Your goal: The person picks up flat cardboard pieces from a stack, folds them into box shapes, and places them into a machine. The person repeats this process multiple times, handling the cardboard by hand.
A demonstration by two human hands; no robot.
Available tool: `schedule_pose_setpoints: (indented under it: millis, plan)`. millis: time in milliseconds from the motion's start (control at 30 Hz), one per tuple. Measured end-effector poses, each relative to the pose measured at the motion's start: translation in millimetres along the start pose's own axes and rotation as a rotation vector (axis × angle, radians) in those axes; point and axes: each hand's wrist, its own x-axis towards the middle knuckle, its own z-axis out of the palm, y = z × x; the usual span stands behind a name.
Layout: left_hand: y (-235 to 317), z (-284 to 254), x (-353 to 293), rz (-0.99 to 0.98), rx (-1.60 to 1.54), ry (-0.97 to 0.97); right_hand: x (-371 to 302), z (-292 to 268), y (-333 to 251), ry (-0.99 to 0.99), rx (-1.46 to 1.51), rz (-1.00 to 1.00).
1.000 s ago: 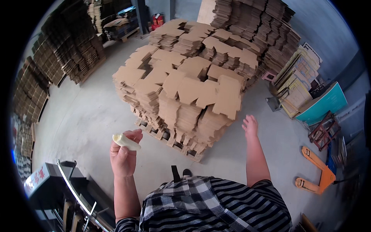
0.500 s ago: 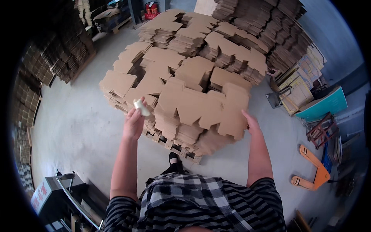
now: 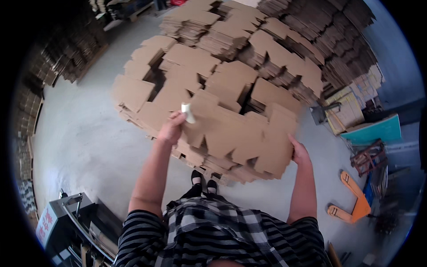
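Observation:
Die-cut flat cardboard sheets lie in stacks on a wooden pallet. My left hand [image 3: 172, 128] pinches a small white curved object [image 3: 187, 112] above the left part of the nearest stack; its kind I cannot make out. My right hand [image 3: 300, 153] is at the right edge of that stack's top cardboard sheet [image 3: 240, 129], thumb along the upper side and fingers closed at the edge. Notches run along this sheet's near edge. How many sheets the right hand grips is hidden.
More cardboard stacks [image 3: 320, 40] rise at the far right, others [image 3: 73, 55] along the left. An orange pallet jack [image 3: 357, 200] stands on the right floor, near a teal board [image 3: 376, 129]. A grey machine [image 3: 73, 222] with metal rails is at the lower left.
My left hand has moved right with the white object, over the near stack. My right hand stays at the sheet's edge. My feet are now closer to the pallet, and the view has shifted.

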Motion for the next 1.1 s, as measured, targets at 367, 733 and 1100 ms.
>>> schedule_pose_setpoints:
  millis: [367, 733, 1100]
  plan:
    - [3, 4, 11, 0.017, 0.126, 0.053, 9, -10, 4, -0.144, -0.057, -0.049]
    - [21, 7, -12, 0.199, -0.019, 0.025, -26, 10, -9, -0.197, 0.373, -0.491]
    - [41, 29, -6, 0.426, -0.01, -0.244, 5, -13, -20, -0.263, 0.31, -0.872]
